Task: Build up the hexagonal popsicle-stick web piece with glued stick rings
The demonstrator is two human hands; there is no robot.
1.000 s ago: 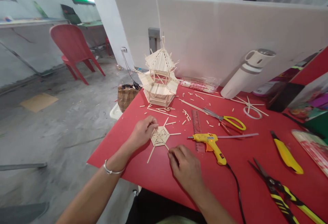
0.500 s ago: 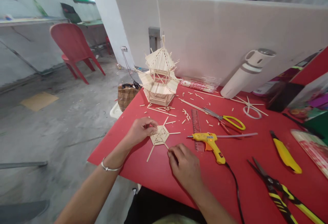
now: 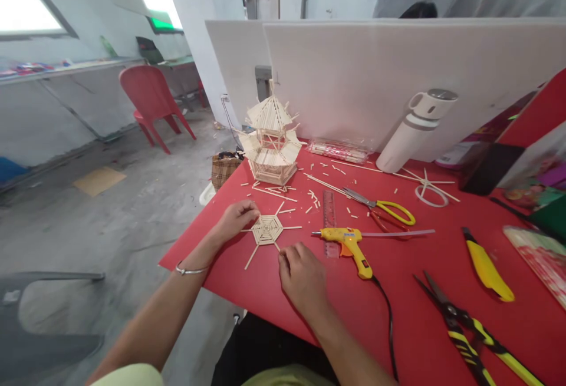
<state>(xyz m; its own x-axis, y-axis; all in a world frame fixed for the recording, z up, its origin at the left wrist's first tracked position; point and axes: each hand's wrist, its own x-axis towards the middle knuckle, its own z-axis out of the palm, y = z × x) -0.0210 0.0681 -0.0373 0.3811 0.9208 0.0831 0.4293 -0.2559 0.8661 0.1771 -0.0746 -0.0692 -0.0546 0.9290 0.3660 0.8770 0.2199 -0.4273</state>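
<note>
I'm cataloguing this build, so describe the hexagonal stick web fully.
The hexagonal stick web lies flat on the red table. It looks wooden: thin pale lengths form nested hexagons around a small centre, and longer spokes stick out past the outer ring. The right hand touches the lower-right spoke; the left hand is at the upper-left edge, contact there unclear.

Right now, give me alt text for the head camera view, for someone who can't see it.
A person's left hand and right hand are at opposite sides of a flat, web-like hexagon of pale sticks on a red table. Behind it stands a tiered stick pagoda; to the right lie a yellow glue gun and yellow-handled scissors.
</note>
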